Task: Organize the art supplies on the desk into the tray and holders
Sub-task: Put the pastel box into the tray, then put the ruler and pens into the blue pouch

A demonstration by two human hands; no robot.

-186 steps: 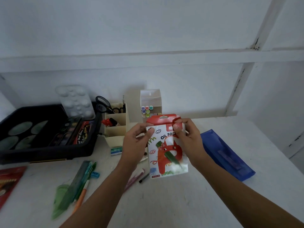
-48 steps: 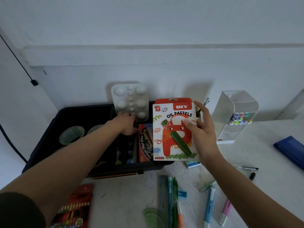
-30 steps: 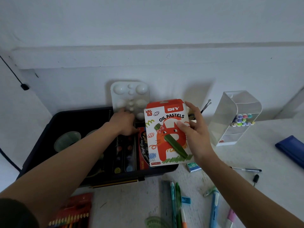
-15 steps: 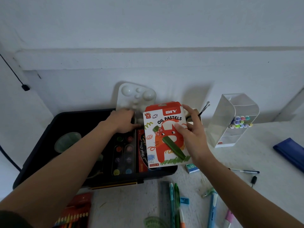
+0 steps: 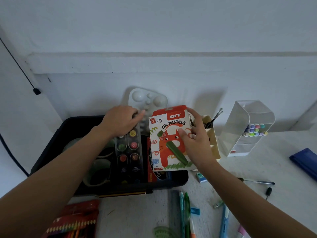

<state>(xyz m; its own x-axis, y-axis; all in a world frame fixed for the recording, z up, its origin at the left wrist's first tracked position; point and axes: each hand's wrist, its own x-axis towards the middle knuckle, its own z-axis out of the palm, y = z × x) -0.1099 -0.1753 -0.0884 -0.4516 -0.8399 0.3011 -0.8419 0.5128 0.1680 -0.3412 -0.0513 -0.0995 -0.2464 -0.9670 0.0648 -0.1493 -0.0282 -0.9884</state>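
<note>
Right hand (image 5: 195, 145) is pinching the oil pastels box (image 5: 168, 140), thumb in front, over the black tray (image 5: 171, 182); left hand (image 5: 120, 121) is touching the white palette (image 5: 147, 98), and whether its fingers (image 5: 138, 114) are gripping cannot be told.

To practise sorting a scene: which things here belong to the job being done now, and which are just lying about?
In the job: oil pastels box, gripped by the right hand; black tray; paint set, at the left hand.
Lying about: pens; coloured pencil box; blue case; wall cable.

Black cable (image 5: 20, 68) slants down white wall (image 5: 154, 23); horizontal ledge (image 5: 171, 63) crosses it
</note>
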